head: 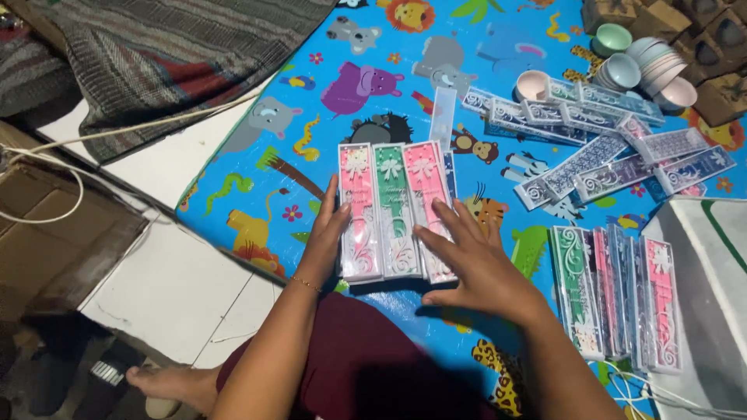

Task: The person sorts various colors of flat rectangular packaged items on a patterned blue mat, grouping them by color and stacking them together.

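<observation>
Three long, narrow gift boxes with clear lids are being held side by side on a bright blue animal-print play mat (257, 167): a pink box (358, 211) on the left, a green box (395, 210) in the middle and a second pink box (429, 208) on the right, edges touching. The left hand (327, 233) is being laid flat, fingers together, against the outer long edge of the left box, while the right hand (475, 260) is being spread open with its fingertips resting on the lower part of the right box; nothing is being pinched or lifted, and the row appears to be squeezed from both sides so that the boxes are kept even and close. More boxes of the same kind are being kept in a standing pack (618, 299) at the right, just beside a white bag (712, 257). A loose heap of purple and blue patterned boxes (607, 148) is lying farther up the mat, with stacked pastel bowls (650, 66) beyond it. A white cord (117, 132) is trailing over the tiled floor at the left.
</observation>
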